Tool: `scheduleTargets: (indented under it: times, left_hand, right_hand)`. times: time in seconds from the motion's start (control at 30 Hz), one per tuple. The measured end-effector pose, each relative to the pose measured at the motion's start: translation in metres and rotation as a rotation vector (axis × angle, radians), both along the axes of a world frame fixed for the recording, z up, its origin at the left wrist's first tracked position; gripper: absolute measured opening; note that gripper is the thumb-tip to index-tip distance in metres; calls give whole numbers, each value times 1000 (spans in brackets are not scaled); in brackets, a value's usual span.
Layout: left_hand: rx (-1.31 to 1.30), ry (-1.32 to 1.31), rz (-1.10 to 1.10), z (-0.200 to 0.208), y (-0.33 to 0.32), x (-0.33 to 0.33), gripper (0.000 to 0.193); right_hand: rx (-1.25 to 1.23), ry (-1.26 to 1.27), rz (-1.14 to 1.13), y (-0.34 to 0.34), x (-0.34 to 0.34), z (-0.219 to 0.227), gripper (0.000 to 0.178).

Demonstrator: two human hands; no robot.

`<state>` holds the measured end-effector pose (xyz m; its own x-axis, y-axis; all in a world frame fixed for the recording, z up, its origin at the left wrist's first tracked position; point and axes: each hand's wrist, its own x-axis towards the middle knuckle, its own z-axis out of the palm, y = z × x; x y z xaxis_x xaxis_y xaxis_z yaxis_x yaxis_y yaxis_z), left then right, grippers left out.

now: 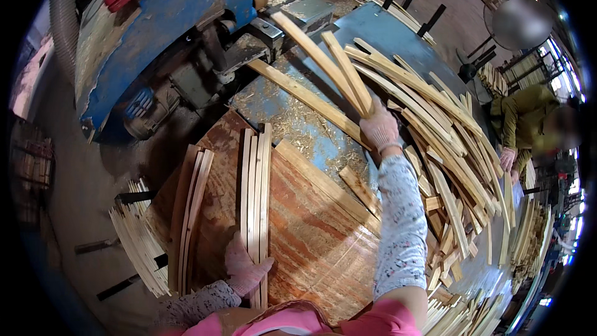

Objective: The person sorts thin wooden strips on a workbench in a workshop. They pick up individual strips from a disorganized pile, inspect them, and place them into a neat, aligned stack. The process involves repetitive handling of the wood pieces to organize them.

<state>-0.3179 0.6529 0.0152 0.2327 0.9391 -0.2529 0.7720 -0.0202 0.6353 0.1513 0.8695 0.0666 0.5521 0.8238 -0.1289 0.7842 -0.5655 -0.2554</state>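
My right hand (pixel 380 129), in a pale pink glove, is closed round the near ends of two wooden strips (pixel 329 65). They rise away from me over the blue metal table and spread apart at their far ends. My left hand (pixel 244 269), gloved alike, grips a bundle of several narrow wooden strips (pixel 253 193) near its lower end, thumb across the top. That bundle lies lengthwise on a brown wooden board (pixel 311 236). Left of it sits a smaller bundle of strips (pixel 191 211). Beyond my right hand, a long strip (pixel 305 94) lies toward the machine.
A large loose heap of wooden strips (pixel 444 143) covers the right side. The blue machine (pixel 155 31) with its motor (pixel 149 112) stands at the far left. Sawdust (pixel 298 127) litters the blue table (pixel 373 28). Another person (pixel 528 115) works at the right.
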Motion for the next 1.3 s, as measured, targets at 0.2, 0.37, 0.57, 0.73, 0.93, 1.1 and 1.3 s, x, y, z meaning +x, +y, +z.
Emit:
scheduleTargets:
  times: [0.2, 0.37, 0.57, 0.73, 0.93, 1.1, 1.3]
  left_hand:
    - [-66, 57, 26, 7, -3, 4, 108]
    - [-78, 65, 13, -6, -1, -2, 121]
    - [37, 102, 38, -8, -5, -3, 116]
    - [72, 34, 46, 3, -8, 4, 109]
    - [1, 64, 68, 1, -11, 4, 115]
    - [-17, -101, 147, -37, -18, -47, 112]
    - [32, 183, -104, 28, -27, -25, 112]
  right_hand:
    - [-4, 135, 61, -45, -9, -19, 96]
    - [-120, 2, 100, -52, -10, -17, 98]
    - [-176, -168, 177, -76, 13, 43, 98]
    - [-57, 620, 0, -212, -68, 52, 81]
    - [-44, 1017, -102, -367, -251, 0, 75]
    - [-454, 580, 147, -339, -372, 11, 98]
    - [-350, 560, 445, -341, -335, 30, 66]
